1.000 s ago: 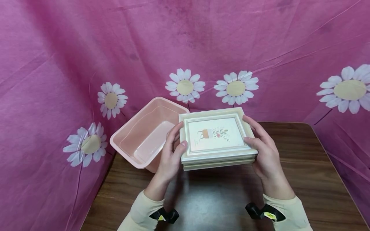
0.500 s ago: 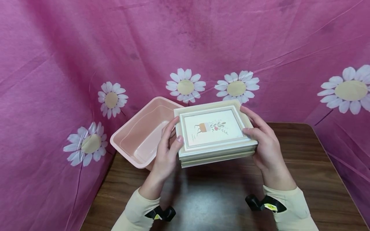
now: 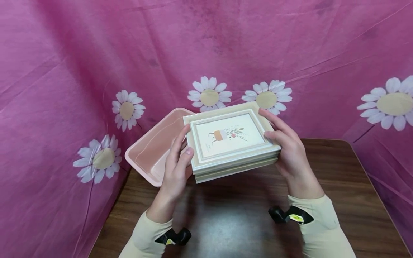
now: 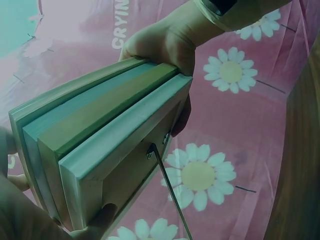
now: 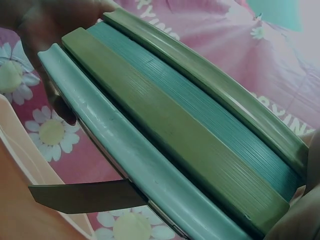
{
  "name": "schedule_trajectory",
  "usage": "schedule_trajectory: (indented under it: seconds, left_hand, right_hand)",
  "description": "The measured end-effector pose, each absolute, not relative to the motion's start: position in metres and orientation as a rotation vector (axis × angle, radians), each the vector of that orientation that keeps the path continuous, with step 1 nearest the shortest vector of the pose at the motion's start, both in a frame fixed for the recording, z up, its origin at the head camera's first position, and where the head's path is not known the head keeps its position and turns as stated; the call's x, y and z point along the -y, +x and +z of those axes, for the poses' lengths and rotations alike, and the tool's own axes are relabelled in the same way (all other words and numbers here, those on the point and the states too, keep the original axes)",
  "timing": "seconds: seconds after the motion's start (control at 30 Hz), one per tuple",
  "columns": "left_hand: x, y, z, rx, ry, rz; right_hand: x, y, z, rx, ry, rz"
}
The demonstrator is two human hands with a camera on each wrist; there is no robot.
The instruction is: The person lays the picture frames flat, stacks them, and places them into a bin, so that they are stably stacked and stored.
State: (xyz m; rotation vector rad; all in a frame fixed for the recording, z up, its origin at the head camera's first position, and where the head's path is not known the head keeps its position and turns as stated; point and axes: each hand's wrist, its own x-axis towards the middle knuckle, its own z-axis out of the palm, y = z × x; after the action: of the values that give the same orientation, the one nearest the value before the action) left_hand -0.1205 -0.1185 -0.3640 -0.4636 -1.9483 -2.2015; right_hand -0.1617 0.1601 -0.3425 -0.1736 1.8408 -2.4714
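Observation:
A stack of picture frames (image 3: 230, 134) is held in the air above the table, gripped at both short ends. The top one is cream and white, with a print of a flower pot on legs. My left hand (image 3: 175, 170) grips the left end, thumb along the near corner. At the right end, my right hand (image 3: 292, 154) holds on with its thumb on the top border. From the underside of the stack a stand leg (image 5: 90, 196) sticks out in the right wrist view. Behind the left hand, a pink plastic basin (image 3: 153, 143) is partly covered by the stack.
The brown wooden table (image 3: 335, 193) extends below and to the right of the hands. A pink cloth (image 3: 206, 43) with daisies hangs behind and along the sides. Inside the basin, only part of the floor is visible.
Both hands have lifted the stack slightly and carried it left, so it overlaps more of the basin. Its right end has tilted up a little.

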Motion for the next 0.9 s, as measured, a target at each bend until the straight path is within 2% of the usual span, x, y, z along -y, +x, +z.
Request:
schedule_trajectory:
  seconds: [0.3,0.9]
  left_hand:
    - [0.128,-0.119,-0.359,1.96,-0.372,-2.15]
    - [0.147,-0.115,-0.355,1.977,-0.263,-2.099]
  right_hand:
    - [-0.148,-0.175,-0.342,-1.793,-0.278,-2.461]
    - [-0.123,-0.199,-0.34,-1.718,-0.313,-2.409]
